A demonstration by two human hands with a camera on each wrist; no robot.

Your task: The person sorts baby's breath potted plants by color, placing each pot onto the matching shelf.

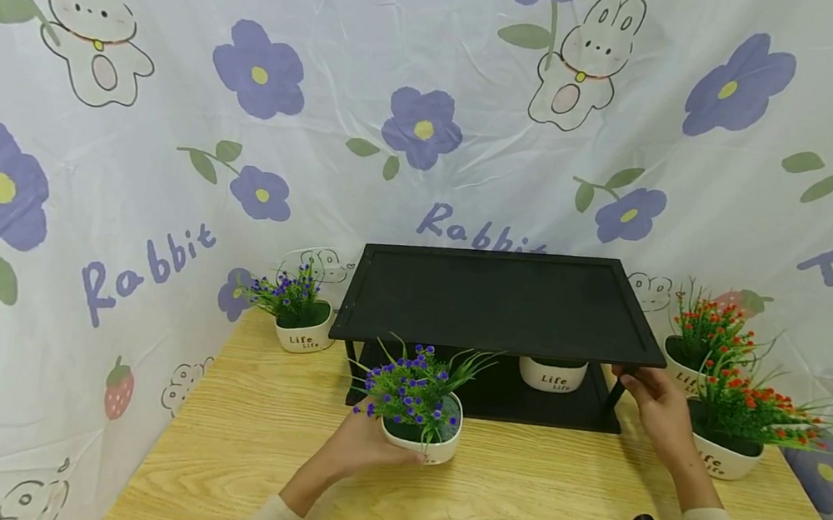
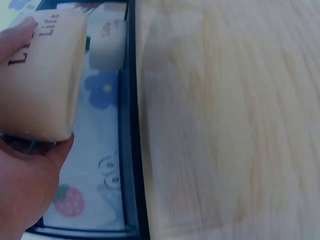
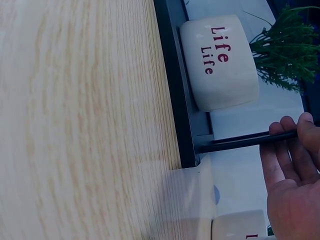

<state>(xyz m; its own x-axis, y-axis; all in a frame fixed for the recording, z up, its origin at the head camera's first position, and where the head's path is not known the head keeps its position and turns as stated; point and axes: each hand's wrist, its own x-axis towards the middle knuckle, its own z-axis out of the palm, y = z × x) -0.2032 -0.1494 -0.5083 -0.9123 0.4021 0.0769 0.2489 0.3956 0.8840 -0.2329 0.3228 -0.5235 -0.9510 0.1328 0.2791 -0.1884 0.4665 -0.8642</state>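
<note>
My left hand [image 1: 360, 440] grips a white "Life" pot [image 2: 42, 82] with purple flowers [image 1: 409, 393] and long green blades. The potted plant is held in front of the left half of a two-tier black shelf rack [image 1: 488, 300], overlapping its lower tier. At the rack's right end, my right hand [image 1: 661, 411] holds the thin black post [image 3: 240, 143], with fingers and thumb around its upper part. Another white pot [image 1: 552, 377] stands on the lower tier towards the right; the top board hides its plant in the head view, and the right wrist view shows green leaves [image 3: 285, 50].
Left of the rack stands a potted purple-flowered plant [image 1: 301, 338]. On the right are two white pots with red-orange flowers, a rear one [image 1: 682, 376] and a nearer one [image 1: 724, 461]. A printed cloth [image 1: 345, 61] hangs behind the wooden table [image 1: 232, 452].
</note>
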